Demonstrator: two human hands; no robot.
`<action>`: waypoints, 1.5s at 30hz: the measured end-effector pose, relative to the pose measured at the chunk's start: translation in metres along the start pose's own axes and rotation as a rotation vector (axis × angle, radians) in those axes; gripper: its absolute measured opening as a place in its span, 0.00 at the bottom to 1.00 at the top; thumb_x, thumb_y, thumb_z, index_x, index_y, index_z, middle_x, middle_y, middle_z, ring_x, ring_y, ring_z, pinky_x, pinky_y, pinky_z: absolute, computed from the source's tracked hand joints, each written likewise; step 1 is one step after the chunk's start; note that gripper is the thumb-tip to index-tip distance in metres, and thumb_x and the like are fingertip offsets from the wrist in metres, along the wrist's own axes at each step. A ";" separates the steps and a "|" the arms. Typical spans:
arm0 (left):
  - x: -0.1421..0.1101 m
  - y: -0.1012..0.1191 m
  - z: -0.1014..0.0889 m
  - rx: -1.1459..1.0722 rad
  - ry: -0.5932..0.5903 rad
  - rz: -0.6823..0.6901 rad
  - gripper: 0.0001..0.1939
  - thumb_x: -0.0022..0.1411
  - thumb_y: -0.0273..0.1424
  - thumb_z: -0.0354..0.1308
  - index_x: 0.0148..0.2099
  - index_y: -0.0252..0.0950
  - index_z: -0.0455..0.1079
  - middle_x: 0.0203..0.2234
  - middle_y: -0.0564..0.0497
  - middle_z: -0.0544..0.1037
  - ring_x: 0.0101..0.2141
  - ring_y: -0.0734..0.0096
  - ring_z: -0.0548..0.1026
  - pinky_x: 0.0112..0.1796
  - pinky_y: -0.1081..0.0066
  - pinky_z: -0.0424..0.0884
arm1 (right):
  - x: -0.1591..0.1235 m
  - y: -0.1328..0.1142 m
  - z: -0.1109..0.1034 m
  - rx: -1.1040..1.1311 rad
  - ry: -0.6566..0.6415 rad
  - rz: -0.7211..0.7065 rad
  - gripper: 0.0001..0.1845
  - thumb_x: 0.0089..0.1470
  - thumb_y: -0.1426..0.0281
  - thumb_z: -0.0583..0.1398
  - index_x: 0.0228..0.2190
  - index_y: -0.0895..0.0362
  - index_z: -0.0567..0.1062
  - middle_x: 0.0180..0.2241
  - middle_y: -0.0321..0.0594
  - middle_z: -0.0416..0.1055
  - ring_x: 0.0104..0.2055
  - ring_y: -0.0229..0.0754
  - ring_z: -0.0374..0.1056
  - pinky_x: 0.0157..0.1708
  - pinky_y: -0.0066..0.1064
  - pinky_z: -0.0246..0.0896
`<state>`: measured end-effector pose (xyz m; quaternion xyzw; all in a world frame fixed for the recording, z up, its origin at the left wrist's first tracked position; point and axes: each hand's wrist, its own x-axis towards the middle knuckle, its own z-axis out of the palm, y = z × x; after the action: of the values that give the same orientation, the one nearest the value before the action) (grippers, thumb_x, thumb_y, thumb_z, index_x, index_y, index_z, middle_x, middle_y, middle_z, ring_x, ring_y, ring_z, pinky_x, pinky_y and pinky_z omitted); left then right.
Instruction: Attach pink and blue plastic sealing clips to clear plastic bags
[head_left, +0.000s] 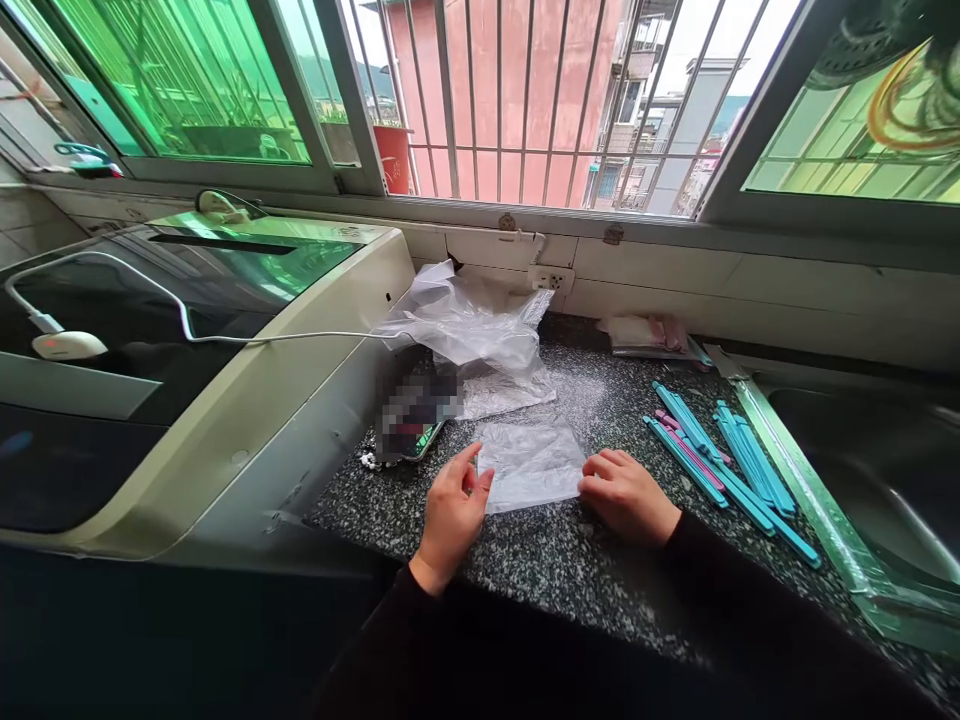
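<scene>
A small, flat clear plastic bag (532, 468) lies on the speckled dark counter between my two hands. My left hand (452, 515) is at its left edge, open, with thumb and forefinger apart. At the right edge, my right hand (624, 495) is closed, its fingers curled at the bag's side; the fingertips are partly hidden. Behind the bag sits a crumpled heap of clear plastic bags (480, 325). To the right lie several turquoise plastic sticks (690, 425), with a few pink sticks (691, 455) among them.
A washing machine (322, 400) stands at the left, with a white cable (300, 336) across it. A phone-like object (427, 438), partly blurred, lies beside it. A metal sink (862, 480) is at the right. A packet (649, 335) rests against the tiled wall.
</scene>
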<state>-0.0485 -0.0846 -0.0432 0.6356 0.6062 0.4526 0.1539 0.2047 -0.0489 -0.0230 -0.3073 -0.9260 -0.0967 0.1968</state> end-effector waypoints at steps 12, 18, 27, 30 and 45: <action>0.045 0.017 0.027 0.590 -0.442 0.300 0.22 0.61 0.36 0.50 0.53 0.27 0.65 0.54 0.36 0.66 0.54 0.52 0.64 0.52 0.54 0.60 | -0.012 -0.010 -0.013 0.115 -0.085 -0.068 0.08 0.53 0.73 0.55 0.23 0.55 0.70 0.26 0.38 0.68 0.28 0.37 0.58 0.29 0.31 0.49; -0.001 0.001 -0.003 0.469 -0.271 0.552 0.17 0.62 0.33 0.47 0.49 0.34 0.68 0.52 0.43 0.69 0.51 0.59 0.66 0.51 0.59 0.62 | 0.000 0.024 -0.015 0.406 -0.039 0.325 0.11 0.54 0.65 0.53 0.28 0.57 0.73 0.26 0.40 0.70 0.30 0.38 0.64 0.31 0.29 0.57; -0.044 -0.001 -0.012 0.550 -0.296 0.544 0.24 0.59 0.41 0.50 0.54 0.35 0.64 0.53 0.42 0.68 0.52 0.56 0.64 0.51 0.58 0.61 | 0.052 0.055 0.032 0.395 -0.176 0.672 0.08 0.47 0.70 0.57 0.20 0.57 0.73 0.21 0.37 0.70 0.25 0.36 0.63 0.25 0.26 0.53; -0.052 -0.004 -0.010 0.582 -0.250 0.537 0.25 0.59 0.42 0.50 0.55 0.36 0.64 0.53 0.43 0.68 0.53 0.55 0.63 0.52 0.57 0.58 | 0.049 0.060 0.032 0.343 -0.119 0.716 0.09 0.48 0.70 0.56 0.20 0.58 0.72 0.22 0.38 0.70 0.25 0.37 0.63 0.26 0.27 0.53; -0.008 -0.017 0.002 0.568 -0.164 0.267 0.28 0.60 0.44 0.47 0.57 0.32 0.61 0.56 0.37 0.64 0.55 0.53 0.61 0.52 0.55 0.60 | 0.036 0.040 0.010 0.277 0.036 0.401 0.05 0.51 0.70 0.58 0.25 0.57 0.72 0.26 0.40 0.69 0.32 0.41 0.64 0.34 0.32 0.58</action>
<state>-0.0569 -0.0872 -0.0595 0.7613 0.6052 0.2288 -0.0419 0.1992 0.0053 -0.0145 -0.4534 -0.8472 0.0670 0.2686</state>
